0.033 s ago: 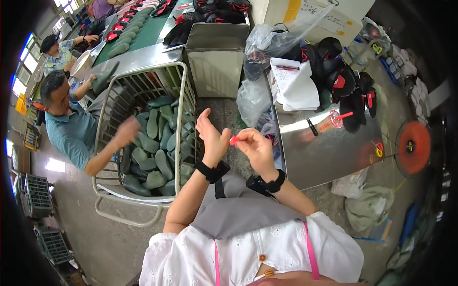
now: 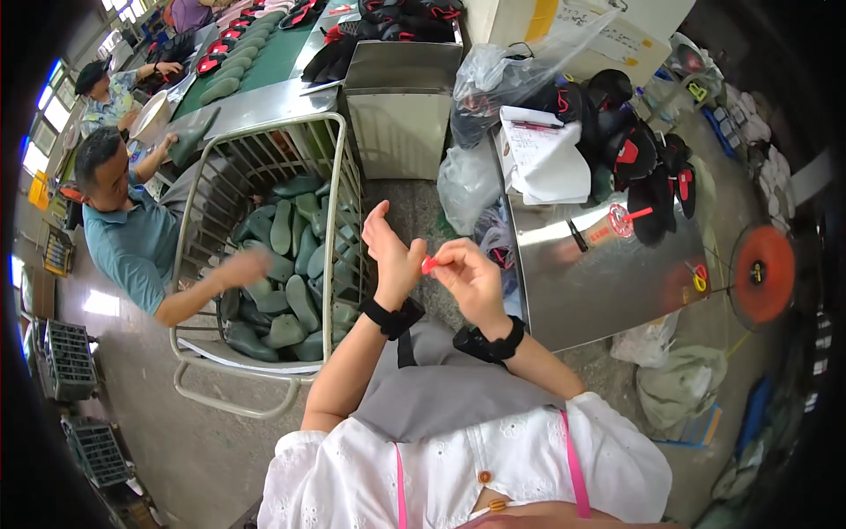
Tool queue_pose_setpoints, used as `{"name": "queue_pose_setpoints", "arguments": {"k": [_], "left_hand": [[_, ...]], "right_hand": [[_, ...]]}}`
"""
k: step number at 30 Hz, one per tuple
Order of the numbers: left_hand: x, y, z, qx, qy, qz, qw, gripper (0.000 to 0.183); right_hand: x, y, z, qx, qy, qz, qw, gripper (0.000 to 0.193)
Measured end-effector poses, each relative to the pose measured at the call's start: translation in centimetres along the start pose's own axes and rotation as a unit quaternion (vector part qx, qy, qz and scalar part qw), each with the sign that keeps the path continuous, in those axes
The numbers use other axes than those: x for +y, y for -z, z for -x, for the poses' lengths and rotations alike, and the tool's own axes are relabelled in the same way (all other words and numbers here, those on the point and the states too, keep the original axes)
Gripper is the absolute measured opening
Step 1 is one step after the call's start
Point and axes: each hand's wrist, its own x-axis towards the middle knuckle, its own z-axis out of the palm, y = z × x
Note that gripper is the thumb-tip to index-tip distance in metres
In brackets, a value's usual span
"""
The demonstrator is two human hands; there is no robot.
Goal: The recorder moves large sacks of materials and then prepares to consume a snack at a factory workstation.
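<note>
— From the metal cart (image 2: pixel 338 176), what comes to its right?
— First the left hand (image 2: pixel 392 263), its fingers stretched out, gripping nothing visible. Then the small red piece (image 2: pixel 428 264), beside the left thumb; touching or not, I cannot tell. Then the right hand (image 2: pixel 474 275), pinching this piece at its fingertips.
— And progress?
— It is taken up, not yet put down.

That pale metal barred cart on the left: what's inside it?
The pale metal barred cart holds a heap of green foot-shaped pieces. The upper ones show; whatever lies beneath, and the cart's bottom, are covered. Another person's blurred hand hides a few.
</note>
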Motion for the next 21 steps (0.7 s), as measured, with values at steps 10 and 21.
{"name": "queue_pose_setpoints", "arguments": {"k": [10, 21], "left_hand": [[0.5, 0.4, 2.4, 0.005, -0.014, -0.078, 0.997, 0.079], [-0.8, 1.6, 1.8, -0.157, 0.414, 0.494, 0.748, 0.06]], "right_hand": [[-1.7, -2.1, 0.6, -0.03, 0.189, 0.284, 0.939, 0.012], [-0.9, 0.8, 1.8, 0.067, 0.075, 0.162, 0.982, 0.008]]}}
